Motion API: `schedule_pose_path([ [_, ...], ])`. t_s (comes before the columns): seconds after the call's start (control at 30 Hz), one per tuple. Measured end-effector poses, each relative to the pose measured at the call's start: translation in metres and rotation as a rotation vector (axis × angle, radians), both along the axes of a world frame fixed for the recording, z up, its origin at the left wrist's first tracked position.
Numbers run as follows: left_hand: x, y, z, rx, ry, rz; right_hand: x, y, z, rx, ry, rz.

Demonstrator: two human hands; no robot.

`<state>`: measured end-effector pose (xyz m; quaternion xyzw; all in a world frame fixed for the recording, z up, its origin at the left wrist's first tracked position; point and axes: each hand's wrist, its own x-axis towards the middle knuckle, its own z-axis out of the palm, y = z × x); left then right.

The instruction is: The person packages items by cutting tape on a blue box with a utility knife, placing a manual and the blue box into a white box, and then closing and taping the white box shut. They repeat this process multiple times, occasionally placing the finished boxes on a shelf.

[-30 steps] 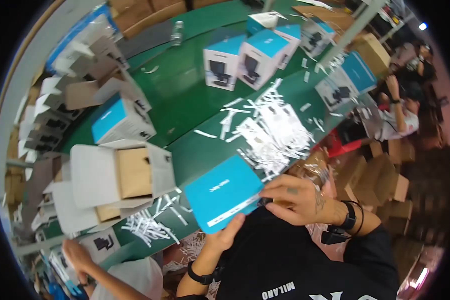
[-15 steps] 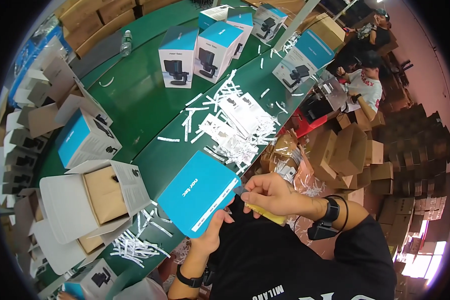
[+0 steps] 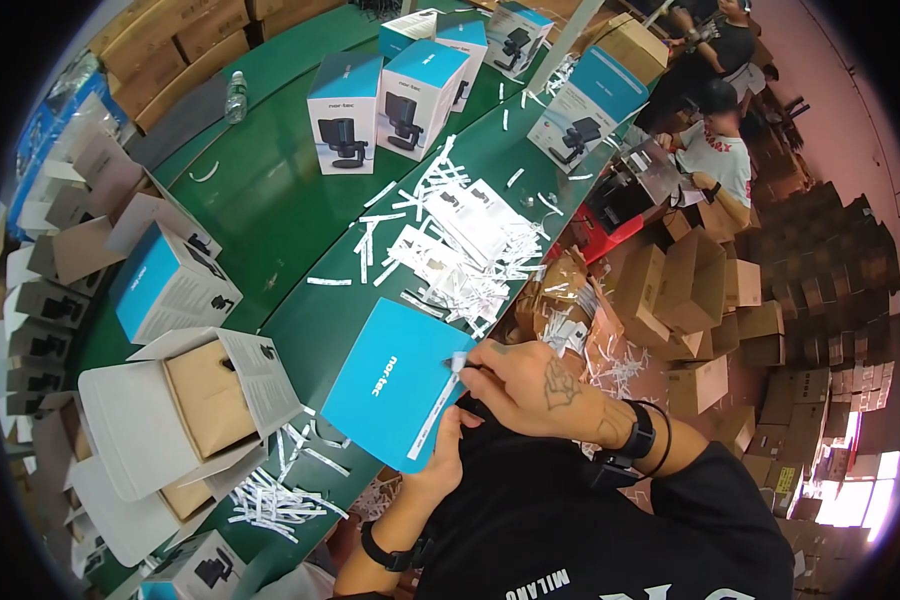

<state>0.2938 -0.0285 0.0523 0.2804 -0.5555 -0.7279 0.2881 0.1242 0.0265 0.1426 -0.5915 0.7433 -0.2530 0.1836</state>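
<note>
A box with a blue top (image 3: 385,375) is tilted in front of me at the table's near edge. My left hand (image 3: 440,460) grips its lower right side, with the thumb along the edge. A white printed strip (image 3: 428,425) runs along that edge of the blue top. My right hand (image 3: 530,385) is at the box's right corner, fingers pinched on a small pale strip end (image 3: 457,362) that stands up from the edge. The palm side of the right hand is hidden. Beyond the box lie white leaflets (image 3: 475,220) on a heap of torn white strips (image 3: 460,290).
Several blue-and-white microphone boxes (image 3: 345,120) stand on the green table (image 3: 270,215). An open white carton (image 3: 130,430) with a brown insert is at left. More strips (image 3: 280,495) lie below it. A plastic bottle (image 3: 235,98) stands far left. Co-workers (image 3: 715,150) and brown cartons are at right.
My right hand has turned over and moved up-left onto the box's corner, with a pale strip end now at its fingertips. The yellow object formerly under that hand is out of sight.
</note>
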Motion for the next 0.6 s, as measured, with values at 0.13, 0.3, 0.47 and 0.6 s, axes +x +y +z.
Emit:
schedule_pose_path([
  [0.13, 0.0, 0.0, 0.0, -0.097, 0.024, 0.022, 0.009, -0.01, 0.013, 0.062, 0.113, 0.003],
  [0.3, 0.018, 0.0, -0.055, -0.432, -0.119, 0.069, 0.015, -0.013, 0.003, -0.013, 0.367, 0.129],
  [0.47, 0.018, 0.013, -0.076, -0.217, -0.034, 0.091, -0.023, 0.029, 0.01, -0.193, -0.076, -0.064],
  [0.6, 0.025, 0.004, -0.08, -1.078, -0.269, 0.002, -0.097, 0.051, -0.009, 0.404, 0.303, -0.127],
])
